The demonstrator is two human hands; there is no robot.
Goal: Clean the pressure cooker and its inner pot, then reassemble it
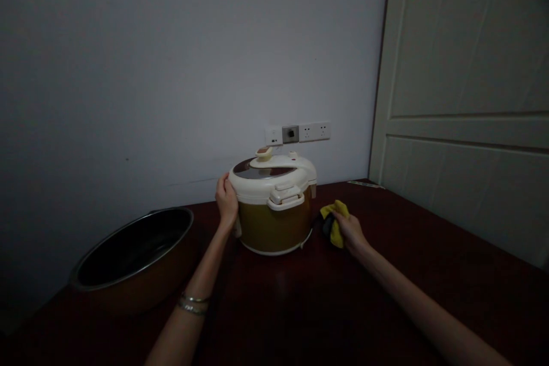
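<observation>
An electric pressure cooker (274, 223) with a white lid and a gold-brown body stands on the dark red table. My left hand (226, 200) is pressed to the left side of its lid rim, the fingers partly hidden behind it. To the right of the cooker, my right hand (348, 230) is closed on a yellow cloth (338, 240). A dark rounded thing (328, 225) shows at the cloth's left edge; I cannot tell whether it is part of the cloth. A cord (307, 238) lies by the cooker's base.
A large dark-lined pan (132, 243) sits on the table (283, 309) at the left. Behind the cooker, wall sockets (314, 131) hold a small black plug or knob (291, 134). A white panelled door (467, 91) borders the right side.
</observation>
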